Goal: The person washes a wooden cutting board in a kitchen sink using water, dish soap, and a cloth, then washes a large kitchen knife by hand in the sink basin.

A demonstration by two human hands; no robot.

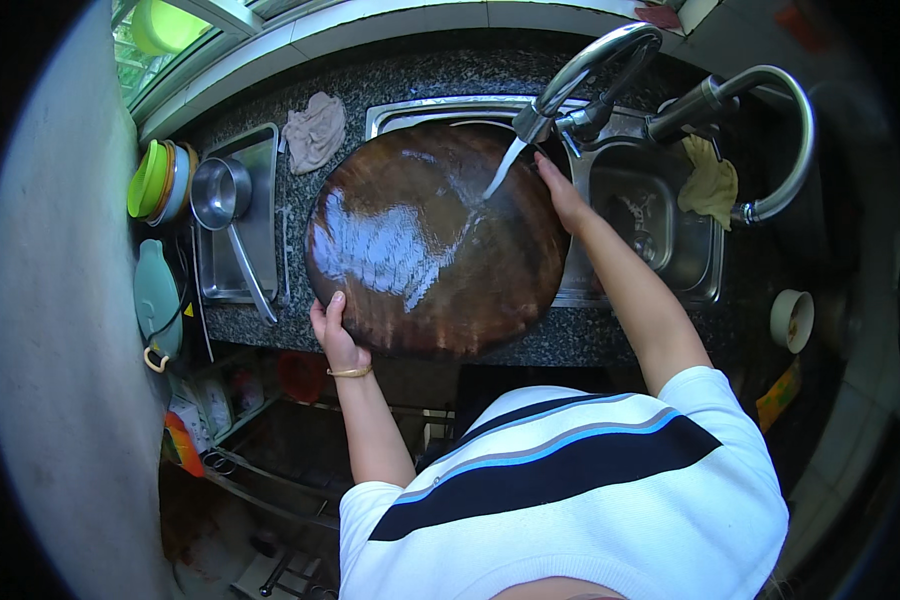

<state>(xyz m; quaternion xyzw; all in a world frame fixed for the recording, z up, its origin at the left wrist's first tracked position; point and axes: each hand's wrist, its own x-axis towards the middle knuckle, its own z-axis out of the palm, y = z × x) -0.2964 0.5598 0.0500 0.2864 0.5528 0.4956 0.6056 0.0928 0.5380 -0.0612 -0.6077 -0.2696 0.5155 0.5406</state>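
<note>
A large round wooden board [450, 300], dark brown and wet, covers most of the left sink basin. My left hand [337, 334] grips its lower left rim, thumb on top. At the upper right rim, my right hand [561, 193] holds the board's edge, with its fingers partly hidden. Water runs from a chrome faucet [596, 64] onto the board's upper right part and spreads in a shiny film to the left. The steel sink [570, 296] shows around the board; its left basin is hidden beneath.
On the right are the second basin [634, 202], a curved pipe [802, 127], a yellow cloth [709, 180] and a bowl [791, 321]. At left stand a saucepan [221, 193] on a metal tray [262, 240], a pale rag [315, 133], stacked basins [150, 180] and a teal lidded pot [157, 292].
</note>
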